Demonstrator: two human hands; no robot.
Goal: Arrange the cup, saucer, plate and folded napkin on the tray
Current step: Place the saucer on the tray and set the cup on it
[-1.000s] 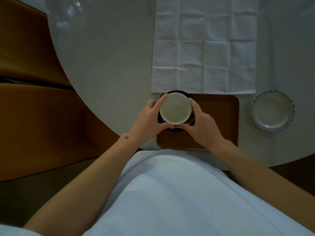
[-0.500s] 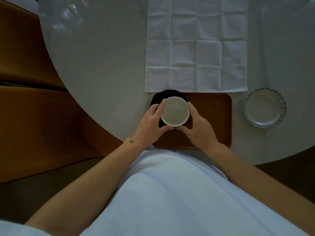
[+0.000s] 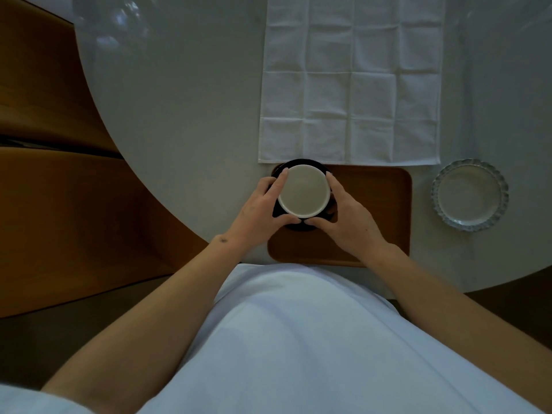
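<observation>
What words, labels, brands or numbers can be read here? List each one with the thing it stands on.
None can be read.
cup: plain pale inside, no print shows.
saucer: dark, no mark shows.
plate: fluted rim, no lettering.
napkin: white, fold creases only.
tray: bare wood, no stamp shows.
left hand: a small dark mark at the wrist, too small to read.
</observation>
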